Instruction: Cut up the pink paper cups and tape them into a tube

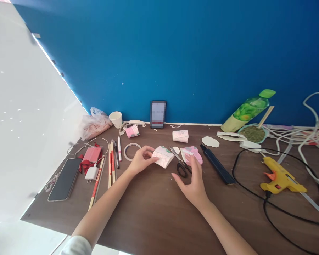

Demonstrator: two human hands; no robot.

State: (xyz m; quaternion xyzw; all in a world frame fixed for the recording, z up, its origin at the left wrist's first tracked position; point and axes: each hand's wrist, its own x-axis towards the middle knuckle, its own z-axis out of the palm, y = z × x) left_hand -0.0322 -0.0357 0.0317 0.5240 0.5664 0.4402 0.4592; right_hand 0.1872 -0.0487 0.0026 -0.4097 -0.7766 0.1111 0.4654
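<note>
- The left hand [140, 160] pinches a flattened white paper cup [163, 156] with a printed pattern at its left edge, fingers closed on it; the cup lies on the brown table [154, 209], just left of the scissors [180, 164].
- The right hand [194, 182] rests open on the table, fingers spread and gripping nothing; its fingertips touch the scissors' black handles and the edge of a pink paper piece [191, 154] lying just right of the blades.
- Another patterned cup [180, 135] lies on its side behind the scissors; whether anything is inside it cannot be told.
- A plain white cup [116, 119] stands upright near the blue wall; its inside is not visible.
- A crumpled plastic bag [95, 124] sits at the back left, holding something pinkish that is too blurred to name.
- A shallow bowl [253, 133] at the back right is filled with a greenish-brown granular material, a wooden stick [266, 116] leaning in it.
- A green-capped bottle [246, 110] lies tilted against the wall behind the bowl, with green liquid inside.
- A yellow glue gun [280, 180] lies on the right, its black cable looping on the table.
- A phone [65, 179], charger and pencils lie on the left.
</note>
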